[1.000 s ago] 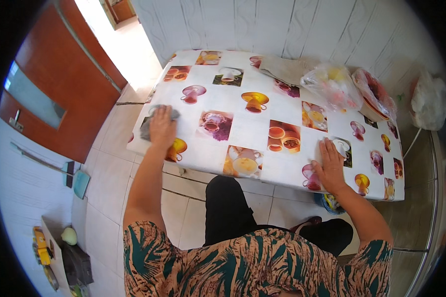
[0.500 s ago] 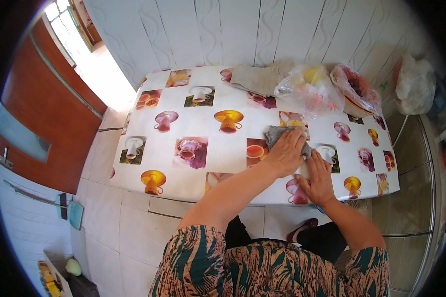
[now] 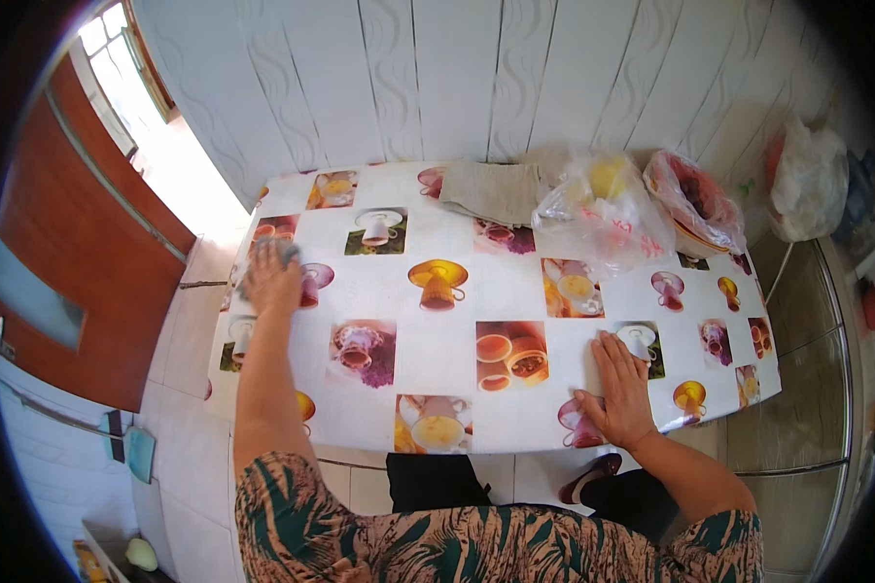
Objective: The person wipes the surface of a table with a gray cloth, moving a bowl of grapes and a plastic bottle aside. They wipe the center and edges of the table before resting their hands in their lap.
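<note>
A table (image 3: 515,291) covered with a white oilcloth printed with cup pictures fills the middle of the view. My left hand (image 3: 274,282) presses a grey cloth (image 3: 280,253) flat on the table's left part, near the left edge. My right hand (image 3: 620,389) lies flat on the oilcloth near the front right edge, fingers spread, holding nothing.
A folded beige cloth (image 3: 491,189) lies at the back. Beside it are a clear plastic bag with yellow contents (image 3: 603,209) and a bagged bowl (image 3: 695,199). A white bag (image 3: 802,180) sits at right. A red-brown door (image 3: 58,262) stands at left.
My left hand swept the grey cloth from the left edge to the right middle, then back to the left side. My right hand stayed planted near the front right edge.
</note>
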